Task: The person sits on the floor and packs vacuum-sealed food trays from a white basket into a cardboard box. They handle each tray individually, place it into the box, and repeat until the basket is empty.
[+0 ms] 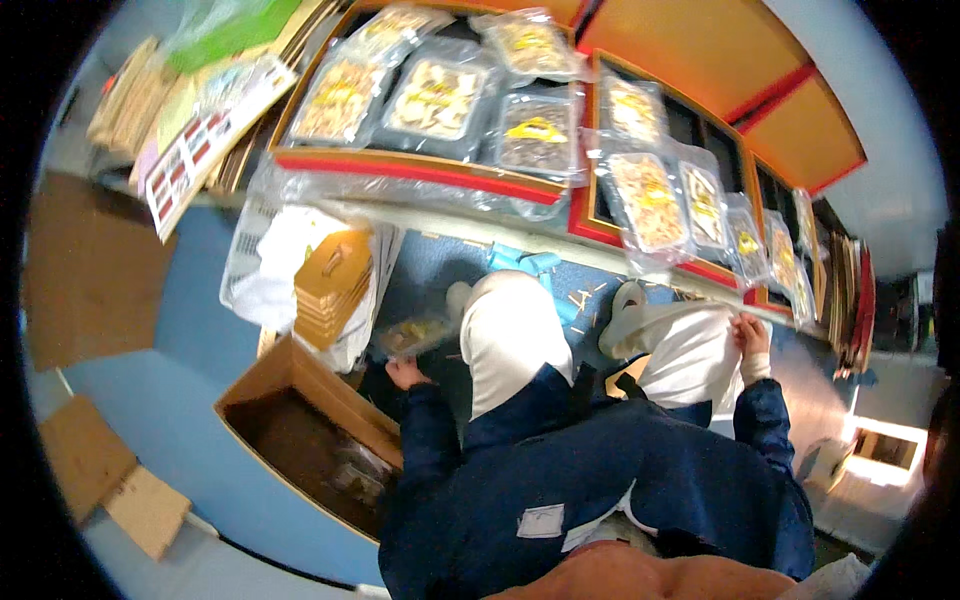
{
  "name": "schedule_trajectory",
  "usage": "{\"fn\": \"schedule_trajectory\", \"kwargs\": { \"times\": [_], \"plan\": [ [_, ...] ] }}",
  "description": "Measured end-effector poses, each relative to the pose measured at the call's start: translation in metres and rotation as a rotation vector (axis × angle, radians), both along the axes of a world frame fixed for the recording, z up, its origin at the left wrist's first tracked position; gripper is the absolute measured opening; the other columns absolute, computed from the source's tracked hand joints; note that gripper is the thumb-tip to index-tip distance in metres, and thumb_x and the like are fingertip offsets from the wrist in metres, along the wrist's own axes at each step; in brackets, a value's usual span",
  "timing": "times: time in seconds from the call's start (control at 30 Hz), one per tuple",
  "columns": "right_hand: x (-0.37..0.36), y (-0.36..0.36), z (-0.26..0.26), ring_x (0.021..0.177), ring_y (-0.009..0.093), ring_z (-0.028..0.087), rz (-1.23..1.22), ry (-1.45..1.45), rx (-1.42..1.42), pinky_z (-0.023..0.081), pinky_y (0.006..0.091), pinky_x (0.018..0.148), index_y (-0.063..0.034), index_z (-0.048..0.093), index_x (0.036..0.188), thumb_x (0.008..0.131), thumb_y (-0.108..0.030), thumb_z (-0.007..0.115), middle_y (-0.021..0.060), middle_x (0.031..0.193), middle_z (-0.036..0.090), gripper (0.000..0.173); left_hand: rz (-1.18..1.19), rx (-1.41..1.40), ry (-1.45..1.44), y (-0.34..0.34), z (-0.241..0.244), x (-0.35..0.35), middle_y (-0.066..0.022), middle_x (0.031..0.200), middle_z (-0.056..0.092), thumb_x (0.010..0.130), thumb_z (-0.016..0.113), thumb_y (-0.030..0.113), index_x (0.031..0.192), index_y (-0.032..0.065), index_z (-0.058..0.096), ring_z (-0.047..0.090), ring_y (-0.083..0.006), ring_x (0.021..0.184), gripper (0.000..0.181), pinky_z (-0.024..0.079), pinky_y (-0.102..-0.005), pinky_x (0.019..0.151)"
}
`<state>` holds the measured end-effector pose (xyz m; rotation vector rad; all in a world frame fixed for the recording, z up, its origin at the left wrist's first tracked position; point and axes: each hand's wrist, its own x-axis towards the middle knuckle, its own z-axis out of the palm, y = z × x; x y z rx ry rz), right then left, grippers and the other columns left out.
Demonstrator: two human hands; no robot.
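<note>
Low beside my left knee, my left hand (pixel 406 373) holds the edge of a clear plastic food pack (pixel 412 335) with brownish contents, near an open cardboard box (pixel 255 442). Over at the right, my right hand (pixel 750 334) rests on the white trouser leg (pixel 694 352) near the knee; its fingers are curled, and whether they pinch the cloth is unclear. Ahead, sealed trays of dried food (pixel 437 100) lie in a red and gold presentation box (pixel 420 171). More sealed trays (pixel 649 201) lie in and over the compartments of another such box (pixel 596 226).
A white plastic basket (pixel 244 259) holds folded tan cardboard pieces (pixel 334 281). Blue rolls (pixel 540 262) and small sticks (pixel 581 300) lie on the floor. Stacked boards (pixel 847 300) stand at the right; printed sheets (pixel 199 154) lie at the upper left. Flattened cardboard (pixel 86 454) is at the lower left.
</note>
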<state>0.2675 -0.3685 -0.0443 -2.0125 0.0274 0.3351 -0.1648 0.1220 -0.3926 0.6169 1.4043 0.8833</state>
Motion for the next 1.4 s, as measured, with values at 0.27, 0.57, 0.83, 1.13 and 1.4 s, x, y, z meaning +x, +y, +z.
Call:
{"fn": "schedule_trajectory", "kwargs": {
  "times": [0.27, 0.57, 0.83, 1.13, 1.4],
  "plan": [
    [-0.030, 0.059, 0.014, 0.068, 0.011, 0.057, 0.186, 0.059, 0.195, 0.047, 0.0238, 0.059, -0.0055, 0.056, 0.099, 0.087, -0.014, 0.053, 0.0053, 0.086, 0.062, 0.015, -0.445, 0.845, 0.396, -0.048, 0.274, 0.015, -0.0170, 0.125, 0.044, 0.091, 0.039, 0.006, 0.116, -0.0037, 0.045, 0.045, -0.0266, 0.113, 0.028, 0.036, -0.0348, 0.093],
    [-0.155, 0.219, 0.159, 0.124, 0.030, 0.035, 1.156, -0.683, 0.213, 0.028, 0.0397, 0.102, -0.0061, 0.042, 0.126, 0.071, -0.017, 0.066, 0.0152, 0.135, 0.035, 0.060, -1.181, 1.781, 0.489, -0.090, 0.479, 0.107, -0.0129, 0.094, 0.060, 0.073, 0.054, 0.002, 0.096, 0.0021, 0.058, 0.058, -0.0289, 0.090, 0.023, 0.045, -0.0372, 0.079],
    [-0.150, 0.187, 0.099, 0.103, 0.025, 0.054, 0.937, -0.426, 0.439, 0.043, 0.0325, 0.086, -0.0079, 0.048, 0.119, 0.079, -0.018, 0.062, 0.0123, 0.109, 0.057, 0.045, -1.270, 1.995, 0.079, -0.158, 0.527, 0.180, -0.0138, 0.099, 0.058, 0.069, 0.056, 0.002, 0.095, 0.0012, 0.057, 0.057, -0.0291, 0.092, 0.025, 0.045, -0.0405, 0.080],
    [-0.070, 0.103, 0.009, 0.071, 0.015, 0.053, 0.254, 0.703, 1.378, 0.046, 0.0266, 0.059, 0.0028, 0.043, 0.120, 0.090, -0.024, 0.045, 0.0070, 0.092, 0.055, 0.040, -0.622, 1.455, -0.207, -0.171, 0.491, 0.176, -0.0209, 0.118, 0.046, 0.076, 0.043, -0.005, 0.112, -0.0032, 0.045, 0.050, -0.0304, 0.105, 0.036, 0.038, -0.0390, 0.092],
    [-0.084, 0.117, 0.012, 0.045, 0.014, 0.039, 0.501, 1.065, 1.849, 0.034, 0.0262, 0.044, 0.0091, 0.037, 0.119, 0.092, -0.023, 0.036, 0.0059, 0.066, 0.042, 0.042, -1.343, 1.434, -0.139, -0.208, 0.467, 0.216, -0.0165, 0.114, 0.049, 0.073, 0.058, 0.000, 0.104, 0.0015, 0.052, 0.047, -0.0329, 0.107, 0.031, 0.037, -0.0391, 0.091]
  ]
}}
